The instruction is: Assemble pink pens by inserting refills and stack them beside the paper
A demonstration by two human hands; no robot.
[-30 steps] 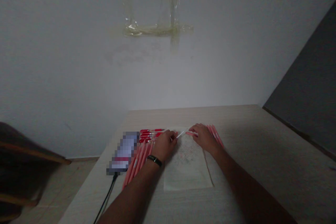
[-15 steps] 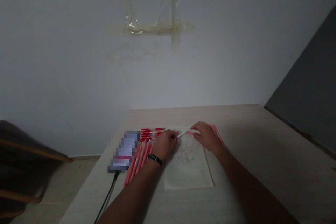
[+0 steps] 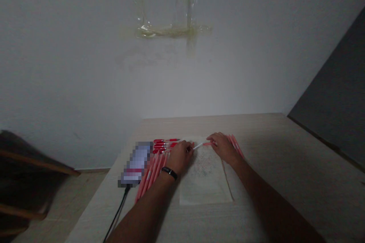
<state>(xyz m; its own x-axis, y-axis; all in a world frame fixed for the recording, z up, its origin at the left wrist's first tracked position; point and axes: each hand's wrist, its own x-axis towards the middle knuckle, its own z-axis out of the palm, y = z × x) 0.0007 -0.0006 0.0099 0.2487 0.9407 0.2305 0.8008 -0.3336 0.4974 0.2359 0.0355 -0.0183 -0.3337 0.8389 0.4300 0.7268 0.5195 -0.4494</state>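
Observation:
Above a pale sheet of paper [image 3: 205, 191], my two hands hold a slim pen [image 3: 197, 145], with a white section toward the left and a pink one toward the right. My left hand [image 3: 181, 155], a black band on its wrist, has its fingers closed around the left end, which they hide. My right hand [image 3: 221, 146] pinches the pink end between thumb and fingers. Small reddish and dark scribbles mark the sheet under the hands. Beside my left forearm lie several pink pens [image 3: 151, 174], and several red pens [image 3: 165, 145] lie just behind them.
More pink pens [image 3: 235, 145] lie right of my right hand. A phone [image 3: 137, 163], blurred out, rests on the left with a black cable [image 3: 116, 212] running toward me. The wooden table [image 3: 285, 152] meets a wall [image 3: 242, 64] bearing old tape [image 3: 165, 32].
My right fingers have closed in on the pink end of the pen. My left hand has stayed almost still, and the view has shifted very slightly.

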